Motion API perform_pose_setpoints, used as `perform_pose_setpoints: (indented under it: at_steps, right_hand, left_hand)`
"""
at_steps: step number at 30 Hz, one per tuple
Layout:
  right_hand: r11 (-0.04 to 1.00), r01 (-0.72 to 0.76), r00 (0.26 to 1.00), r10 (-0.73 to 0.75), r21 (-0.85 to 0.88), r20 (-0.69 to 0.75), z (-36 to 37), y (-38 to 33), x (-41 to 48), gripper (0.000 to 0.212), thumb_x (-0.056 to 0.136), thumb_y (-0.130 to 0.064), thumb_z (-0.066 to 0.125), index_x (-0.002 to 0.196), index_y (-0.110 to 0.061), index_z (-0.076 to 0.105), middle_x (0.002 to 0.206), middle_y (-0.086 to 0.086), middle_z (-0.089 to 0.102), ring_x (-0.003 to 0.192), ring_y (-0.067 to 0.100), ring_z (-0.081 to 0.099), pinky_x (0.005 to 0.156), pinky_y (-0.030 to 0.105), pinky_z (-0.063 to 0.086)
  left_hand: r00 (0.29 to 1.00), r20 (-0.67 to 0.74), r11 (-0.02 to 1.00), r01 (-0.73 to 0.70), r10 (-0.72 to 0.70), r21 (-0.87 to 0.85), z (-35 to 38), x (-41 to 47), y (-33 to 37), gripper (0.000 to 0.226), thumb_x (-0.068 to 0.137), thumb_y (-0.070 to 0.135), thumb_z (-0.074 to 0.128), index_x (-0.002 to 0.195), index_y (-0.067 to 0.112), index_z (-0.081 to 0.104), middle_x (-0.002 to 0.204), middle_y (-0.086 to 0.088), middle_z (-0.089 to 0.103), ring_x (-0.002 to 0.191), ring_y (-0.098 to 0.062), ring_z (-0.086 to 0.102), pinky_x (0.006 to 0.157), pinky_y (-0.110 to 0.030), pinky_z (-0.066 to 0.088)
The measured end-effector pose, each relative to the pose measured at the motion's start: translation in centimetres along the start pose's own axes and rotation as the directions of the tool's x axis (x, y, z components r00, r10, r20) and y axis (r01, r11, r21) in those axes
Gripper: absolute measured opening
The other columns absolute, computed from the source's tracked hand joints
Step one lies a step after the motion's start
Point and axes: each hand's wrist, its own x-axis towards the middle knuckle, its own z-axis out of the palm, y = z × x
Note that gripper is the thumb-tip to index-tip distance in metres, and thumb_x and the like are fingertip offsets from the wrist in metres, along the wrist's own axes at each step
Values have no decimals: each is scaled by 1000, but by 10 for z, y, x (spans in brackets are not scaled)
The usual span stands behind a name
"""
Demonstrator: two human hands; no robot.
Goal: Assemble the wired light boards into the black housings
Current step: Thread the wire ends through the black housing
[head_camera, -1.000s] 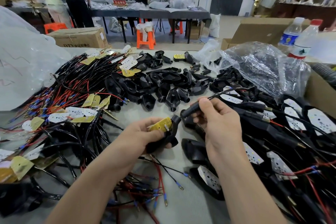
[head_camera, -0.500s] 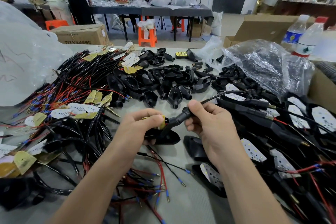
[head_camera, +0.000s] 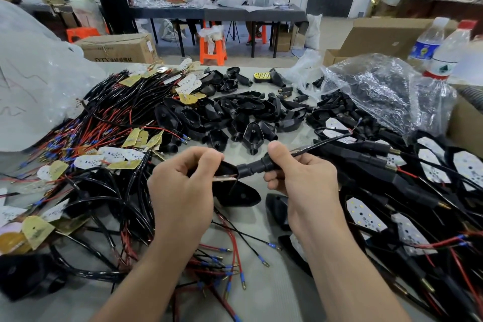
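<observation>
My left hand [head_camera: 183, 185] grips a black housing [head_camera: 235, 192] just above the table, with the edge of a light board [head_camera: 224, 178] showing at its mouth. My right hand [head_camera: 300, 178] pinches the housing's black stem [head_camera: 254, 168], from which a thin black wire [head_camera: 321, 141] runs up to the right. A pile of wired light boards [head_camera: 112, 154] with red and black leads lies to the left. Empty black housings [head_camera: 235, 117] are heaped in the middle beyond my hands. Finished units [head_camera: 407, 191] with white boards lie to the right.
Loose red and black leads [head_camera: 230, 264] trail on the grey table [head_camera: 261, 295] below my hands. A clear plastic bag [head_camera: 379, 91] covers parts at the right, beside a cardboard box [head_camera: 467, 125] and two bottles [head_camera: 444, 52]. A white bag [head_camera: 34, 81] bulks at the left. People work at a far table.
The yellow board has gone from standing tilted out of the housing to lying almost hidden inside it. My right hand has slid along the stem toward the housing, drawing the wire through.
</observation>
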Motion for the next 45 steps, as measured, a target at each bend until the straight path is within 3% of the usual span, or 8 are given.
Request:
perform_pose_setpoints:
  at_steps: [4,12,16,21,26,30,35,45]
  right_hand:
    - [994,-112,993,112,4,44,2,0,0,28,86,-22,81,79,-6,59,58,7,63,40,11,52,38,20,39]
    - [996,-83,997,82,-33,-10,0,-1,1,31,88,-26,78,74,-4,62,55,11,63,34,12,46,34,19,30]
    - [997,-74,996,75,26,-50,-1,-1,1,28,88,-22,79,71,-9,61,54,9,61,38,12,52,36,20,38]
    - [1000,-16,999,16,16,35,-4,-2,4,27,92,-19,74,66,-13,71,61,7,64,44,12,52,40,20,40]
    - [993,-106,957,86,60,276,-15,-8,7,13,94,-4,65,88,-4,77,77,12,71,60,17,67,56,22,56]
    - [997,-61,965,70,-41,252,-15,-8,6,7,94,-3,66,89,-2,71,72,14,68,57,18,66,52,23,54]
    - [993,13,981,11,-119,194,-11,-5,5,23,94,-20,71,77,-6,66,58,11,60,37,16,48,36,21,32]
    - [989,1,943,47,-145,329,-15,-10,6,30,93,-17,72,65,-8,63,59,13,60,38,16,46,37,21,32]
  left_hand:
    - [982,-50,981,-178,182,80,-5,-1,0,20,86,40,60,75,34,75,59,11,63,55,-6,55,51,-13,36]
    - [956,-15,939,-287,294,189,-1,-7,2,19,88,34,56,78,35,72,72,18,67,63,-8,62,53,-11,37]
    - [970,180,956,-202,165,211,-3,-1,-1,23,87,43,55,81,35,75,71,17,68,69,-6,62,58,-14,43]
    - [890,451,956,-70,-68,284,-1,6,-16,36,91,57,57,76,27,71,51,14,42,47,-4,38,47,-16,34]
    - [909,383,969,78,-166,235,-3,12,-21,20,88,63,60,86,49,75,64,7,71,49,1,49,52,-20,40]
    - [919,343,977,153,-195,146,-3,14,-20,24,76,64,66,85,45,78,58,19,63,52,3,53,61,-26,41]
    - [937,331,994,95,-109,56,-4,14,-16,22,68,58,73,81,42,79,73,14,74,68,0,67,69,-24,49]
    - [958,284,997,-48,30,56,-10,13,-12,24,69,57,74,87,42,77,80,12,75,76,-7,72,73,-34,62]
